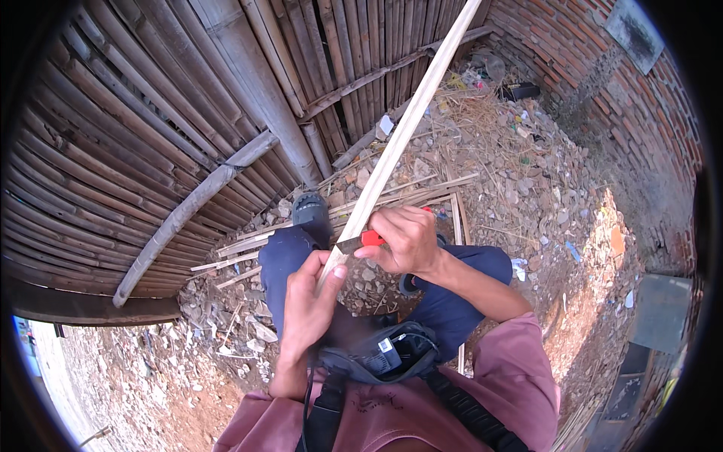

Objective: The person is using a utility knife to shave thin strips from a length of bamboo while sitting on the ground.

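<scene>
A long pale wooden strip [399, 143] slants from near my lap up past the top edge of the view. Its near end is gripped by my left hand [307, 301], thumb along the upper face. My right hand [407, 237] is closed around a red-handled utility knife [371, 238], whose short grey blade lies against the strip just beyond my left fingertips. A bit of red also shows on the far side of my right fist. Where the blade meets the wood, any cut is too small to make out.
A bamboo wall [143, 135] rises at the left, a brick wall [557, 38] at the far right. More thin wooden strips [248, 241] lie on the rubble ground [527, 203] beyond my knees. An open black pouch [399, 354] hangs at my waist. Grey panels [661, 313] stand at the right.
</scene>
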Demonstrator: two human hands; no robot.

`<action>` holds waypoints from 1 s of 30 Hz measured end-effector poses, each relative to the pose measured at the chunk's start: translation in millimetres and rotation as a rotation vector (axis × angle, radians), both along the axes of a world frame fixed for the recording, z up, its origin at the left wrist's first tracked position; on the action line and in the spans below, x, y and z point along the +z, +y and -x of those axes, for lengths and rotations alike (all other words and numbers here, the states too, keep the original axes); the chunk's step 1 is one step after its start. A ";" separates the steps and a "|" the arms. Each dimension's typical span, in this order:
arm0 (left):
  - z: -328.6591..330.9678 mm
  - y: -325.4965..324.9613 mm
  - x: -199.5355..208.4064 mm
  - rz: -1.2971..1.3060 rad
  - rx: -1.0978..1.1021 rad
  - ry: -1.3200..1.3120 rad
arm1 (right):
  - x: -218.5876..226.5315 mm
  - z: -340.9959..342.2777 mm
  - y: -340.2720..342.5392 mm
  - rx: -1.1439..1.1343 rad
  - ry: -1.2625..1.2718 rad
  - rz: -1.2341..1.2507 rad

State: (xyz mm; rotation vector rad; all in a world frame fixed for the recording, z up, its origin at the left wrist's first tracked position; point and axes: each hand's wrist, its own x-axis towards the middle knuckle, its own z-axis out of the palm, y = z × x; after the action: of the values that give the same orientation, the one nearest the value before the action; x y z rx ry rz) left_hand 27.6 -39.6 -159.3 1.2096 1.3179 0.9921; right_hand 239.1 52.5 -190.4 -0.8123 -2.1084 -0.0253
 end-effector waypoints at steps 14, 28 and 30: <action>-1.6 -2.1 5.3 -0.092 0.018 0.100 | 12.6 -0.3 -0.8 -0.103 -0.053 -0.121; 1.6 -3.1 9.0 -0.119 -0.003 0.144 | 26.5 -12.2 10.1 -0.227 0.050 -0.059; 5.1 -7.3 6.5 -0.093 -0.015 0.154 | 34.2 -25.6 24.4 -0.331 0.159 -0.004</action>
State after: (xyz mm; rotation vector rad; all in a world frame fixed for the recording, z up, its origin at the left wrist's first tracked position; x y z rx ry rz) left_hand 22.5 -46.9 -152.7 1.3880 1.3926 0.9748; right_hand 264.7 76.9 -156.2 -1.1158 -1.8068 -0.1370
